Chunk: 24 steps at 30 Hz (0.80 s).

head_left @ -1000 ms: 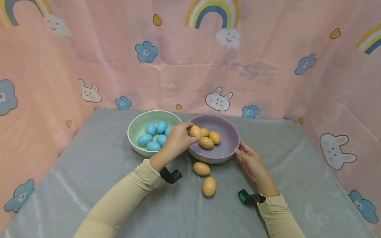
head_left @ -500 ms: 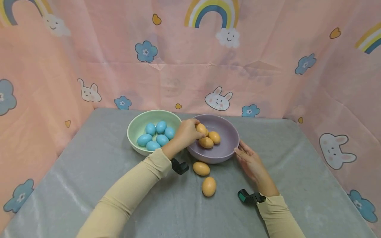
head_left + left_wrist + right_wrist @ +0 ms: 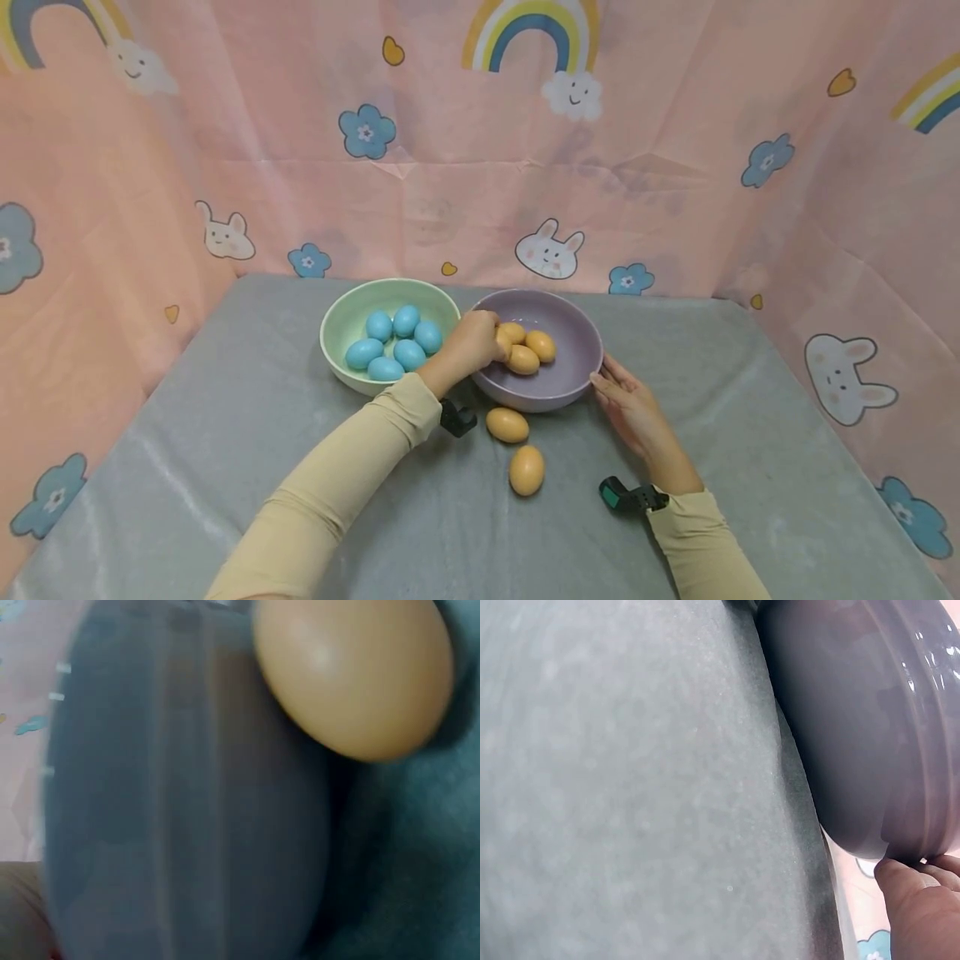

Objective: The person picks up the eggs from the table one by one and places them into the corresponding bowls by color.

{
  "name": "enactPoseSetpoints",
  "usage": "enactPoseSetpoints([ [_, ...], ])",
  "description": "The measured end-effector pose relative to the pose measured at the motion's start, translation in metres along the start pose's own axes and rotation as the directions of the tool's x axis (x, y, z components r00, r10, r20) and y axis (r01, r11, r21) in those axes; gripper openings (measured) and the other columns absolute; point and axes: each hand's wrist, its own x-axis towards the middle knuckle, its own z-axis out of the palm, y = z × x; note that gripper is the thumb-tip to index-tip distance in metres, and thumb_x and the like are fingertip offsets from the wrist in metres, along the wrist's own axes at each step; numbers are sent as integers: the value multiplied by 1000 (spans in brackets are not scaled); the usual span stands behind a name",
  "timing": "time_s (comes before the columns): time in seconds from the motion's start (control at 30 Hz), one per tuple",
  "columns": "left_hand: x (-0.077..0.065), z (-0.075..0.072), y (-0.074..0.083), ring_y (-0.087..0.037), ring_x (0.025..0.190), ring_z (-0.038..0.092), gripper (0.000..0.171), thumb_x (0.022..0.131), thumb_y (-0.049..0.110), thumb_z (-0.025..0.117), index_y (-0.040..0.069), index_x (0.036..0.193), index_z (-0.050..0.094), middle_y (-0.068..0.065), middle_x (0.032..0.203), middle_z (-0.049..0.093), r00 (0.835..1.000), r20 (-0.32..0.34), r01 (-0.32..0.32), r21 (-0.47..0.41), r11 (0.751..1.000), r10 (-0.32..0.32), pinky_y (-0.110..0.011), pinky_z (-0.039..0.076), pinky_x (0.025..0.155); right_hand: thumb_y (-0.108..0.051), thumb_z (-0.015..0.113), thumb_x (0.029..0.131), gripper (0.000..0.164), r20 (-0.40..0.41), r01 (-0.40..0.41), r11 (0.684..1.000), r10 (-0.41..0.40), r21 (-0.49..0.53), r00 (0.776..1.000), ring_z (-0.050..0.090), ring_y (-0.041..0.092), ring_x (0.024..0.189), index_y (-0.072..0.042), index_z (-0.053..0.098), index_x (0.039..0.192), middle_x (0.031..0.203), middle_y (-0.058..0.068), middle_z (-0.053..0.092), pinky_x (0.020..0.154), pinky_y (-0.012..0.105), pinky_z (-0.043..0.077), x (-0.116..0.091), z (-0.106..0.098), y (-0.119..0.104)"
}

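Observation:
My left hand (image 3: pixel 471 343) reaches over the near left rim of a purple bowl (image 3: pixel 573 367) and pinches an orange-tan egg (image 3: pixel 502 340), which the fingers partly hide. Several like eggs (image 3: pixel 540 346) lie beside it in the bowl. My right hand (image 3: pixel 630 408) touches the bowl's outer right wall with thumb and fingertips, the fingers fairly straight; the right wrist view shows those fingertips (image 3: pixel 900 874) against the wall. Two more orange-tan eggs, a sideways egg (image 3: pixel 507 425) and a nearer egg (image 3: pixel 527 471), rest on the cloth before the bowl. One egg (image 3: pixel 360 675) looms large in the left wrist view.
A light green bowl (image 3: pixel 337 354) stands left of the purple one, holding several blue eggs (image 3: pixel 364 353). Grey cloth (image 3: pixel 225 450) covers the table. Behind and at the sides hangs a pink printed curtain (image 3: pixel 450 200). Each wrist wears a black device (image 3: pixel 633 497).
My left hand has carried its egg rightward from the bowl's left rim, then lowered it among the other eggs. The right hand and both bowls have stayed in place.

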Motion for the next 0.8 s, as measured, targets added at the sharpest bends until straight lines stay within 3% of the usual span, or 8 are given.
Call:
enactPoseSetpoints([
  [0.1,2,5,-1,-20,84,60,35,79,11,81,-1,110,68,-11,101,71,1000,-4,-13,27,1000,13,-30,55,75,-11,47,105,69,3,6,1000,-6,4,1000,3,21,156,-2,6,159,169,8,0,125,40,10,1,0,1],
  [0.23,4,12,-1,-17,68,54,13,77,6,77,7,83,65,-4,75,59,1000,-2,-29,56,998,29,-22,45,55,-10,47,105,68,3,7,1000,-7,5,1000,2,21,156,-2,6,158,169,8,-1,125,40,10,2,1,2],
  [0.3,5,13,0,-15,61,51,19,76,5,76,11,71,59,0,66,53,999,-2,-44,72,996,45,-20,39,50,-9,47,105,68,1,9,1000,-9,8,1000,2,21,156,-1,6,158,169,8,0,125,40,10,2,1,2],
  [0.47,7,15,1,-11,53,47,34,76,3,74,16,57,50,4,55,47,997,4,-78,96,992,78,-18,35,47,-11,49,104,70,0,18,1000,-18,11,1000,3,23,156,-1,6,158,169,10,0,125,40,10,2,2,2],
  [0.63,10,16,2,-13,55,46,27,78,3,71,15,61,53,2,61,51,998,37,-58,152,987,53,-19,35,47,-10,49,104,70,2,23,1000,-23,22,1000,3,23,156,0,6,158,168,11,0,125,39,10,1,1,1],
  [0.77,10,17,4,-16,68,52,10,79,9,75,8,82,65,-5,81,60,999,36,-45,188,981,39,-22,43,56,-9,48,104,69,-3,18,999,-18,29,1000,3,23,156,0,5,158,168,11,-1,125,39,10,1,0,1],
  [0.8,9,16,4,-18,71,55,13,79,10,76,7,89,68,-7,86,63,999,29,-44,184,982,39,-23,47,59,-9,48,104,69,-2,17,999,-17,27,1000,3,23,156,0,5,158,168,11,-1,125,39,10,1,1,1],
])
